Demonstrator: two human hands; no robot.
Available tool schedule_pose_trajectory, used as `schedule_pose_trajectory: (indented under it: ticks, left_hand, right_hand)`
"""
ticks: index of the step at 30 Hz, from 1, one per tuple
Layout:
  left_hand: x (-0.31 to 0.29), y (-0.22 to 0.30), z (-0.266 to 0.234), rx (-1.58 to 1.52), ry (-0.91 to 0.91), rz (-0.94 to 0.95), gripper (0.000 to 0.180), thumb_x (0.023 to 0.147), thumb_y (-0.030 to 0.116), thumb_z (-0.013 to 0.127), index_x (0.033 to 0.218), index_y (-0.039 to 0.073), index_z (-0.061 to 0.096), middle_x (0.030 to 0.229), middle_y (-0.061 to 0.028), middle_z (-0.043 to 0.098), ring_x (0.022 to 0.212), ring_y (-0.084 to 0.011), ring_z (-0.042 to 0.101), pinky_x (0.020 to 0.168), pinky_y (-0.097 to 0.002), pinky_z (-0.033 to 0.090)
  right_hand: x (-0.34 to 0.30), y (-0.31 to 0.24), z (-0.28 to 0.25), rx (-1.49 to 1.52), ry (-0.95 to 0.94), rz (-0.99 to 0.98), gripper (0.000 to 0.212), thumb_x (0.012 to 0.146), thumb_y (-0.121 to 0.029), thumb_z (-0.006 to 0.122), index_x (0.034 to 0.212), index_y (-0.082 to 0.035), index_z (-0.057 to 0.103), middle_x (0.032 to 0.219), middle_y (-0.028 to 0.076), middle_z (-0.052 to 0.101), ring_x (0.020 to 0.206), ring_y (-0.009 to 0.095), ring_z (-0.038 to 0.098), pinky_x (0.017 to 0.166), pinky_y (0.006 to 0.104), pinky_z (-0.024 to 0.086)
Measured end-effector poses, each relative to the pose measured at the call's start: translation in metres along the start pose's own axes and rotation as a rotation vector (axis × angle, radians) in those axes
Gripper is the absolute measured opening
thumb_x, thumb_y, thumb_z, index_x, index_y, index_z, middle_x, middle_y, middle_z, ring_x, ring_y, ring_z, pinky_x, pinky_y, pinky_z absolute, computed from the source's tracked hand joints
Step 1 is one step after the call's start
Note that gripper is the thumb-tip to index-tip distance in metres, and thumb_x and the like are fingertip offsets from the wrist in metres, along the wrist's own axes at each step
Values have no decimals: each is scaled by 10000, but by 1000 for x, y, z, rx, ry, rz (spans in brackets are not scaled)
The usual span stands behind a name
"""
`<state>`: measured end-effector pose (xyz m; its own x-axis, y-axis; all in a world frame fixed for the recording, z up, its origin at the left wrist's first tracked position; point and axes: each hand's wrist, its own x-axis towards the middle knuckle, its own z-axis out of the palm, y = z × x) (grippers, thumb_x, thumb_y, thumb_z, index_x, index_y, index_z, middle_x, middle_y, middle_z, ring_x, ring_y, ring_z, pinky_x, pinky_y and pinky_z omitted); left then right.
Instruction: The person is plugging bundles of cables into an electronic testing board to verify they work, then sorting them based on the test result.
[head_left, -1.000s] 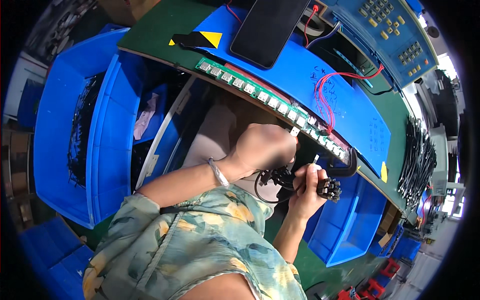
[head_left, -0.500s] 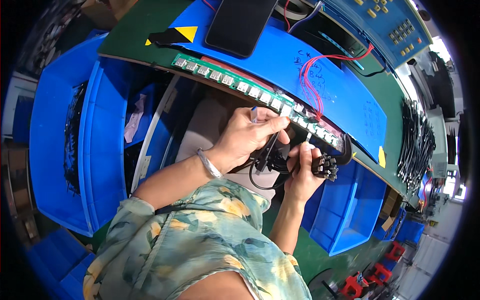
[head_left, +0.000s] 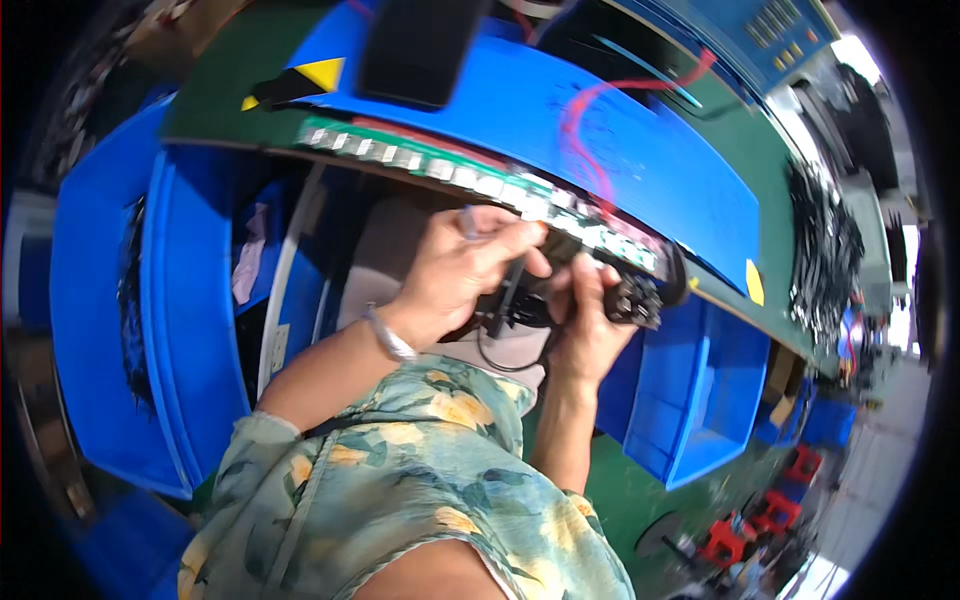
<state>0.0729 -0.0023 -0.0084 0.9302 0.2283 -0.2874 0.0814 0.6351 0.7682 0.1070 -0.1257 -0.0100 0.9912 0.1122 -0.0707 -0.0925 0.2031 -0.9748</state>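
A green bench [head_left: 215, 110] crosses the view at a slant, its front edge dropping toward the right. Below its left end stands a large blue bin [head_left: 195, 300], and on the bench lies a long blue sheet [head_left: 510, 100]. A smaller blue bin [head_left: 660, 390] sits below the bench to the right, while a blue device [head_left: 745, 40] with buttons stands at the upper right. Along the bench's front edge runs a narrow green circuit board [head_left: 405, 155] with a row of silver ports, red wires [head_left: 572, 125] arching over its right part. A black phone [head_left: 415, 50] rests on the sheet. The left hand [head_left: 460, 260] has thumb and forefinger pinched together at the board's front edge, a black cable [head_left: 507, 298] hanging beneath them; blur hides exactly how the pinched end meets the port. Just right of it, the right hand [head_left: 590, 335] curls round a bundle of black plugs [head_left: 635, 300], its fingertips near the board. Smallest is a silver bracelet [head_left: 388, 335] circling the left wrist
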Motion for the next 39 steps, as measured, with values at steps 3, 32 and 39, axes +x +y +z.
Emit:
schedule_pose_trajectory:
  ticks: [3, 32, 39]
  left_hand:
    - [-1, 3, -1, 46, 38, 38, 104, 776, 108, 547, 786, 9, 578, 630, -82, 593, 351, 7, 290, 334, -141, 173]
    - [-23, -27, -24, 129, -234, 157, 385, 903, 306, 307, 1137, 7, 370, 808, -88, 514, 505, -51, 358, 476, -175, 331]
    - [-33, -37, 16, -382, -312, 58, 181, 880, 173, 401, 1035, 84, 425, 750, 2, 422, 526, -28, 295, 445, -149, 258]
  right_hand:
    - [3, -3, 7, -18, -12, 19, 168, 786, -79, 551, 620, -50, 543, 551, -10, 527, 436, 36, 416, 393, 177, 307]
    - [-37, 1, -150, 196, -3, -72, 40, 841, -89, 465, 811, -115, 463, 670, 35, 468, 452, 78, 382, 391, 193, 325]
    - [-79, 7, -56, -121, -130, 522, 134, 745, -19, 569, 764, -55, 441, 545, -5, 403, 377, 57, 322, 328, 189, 214]
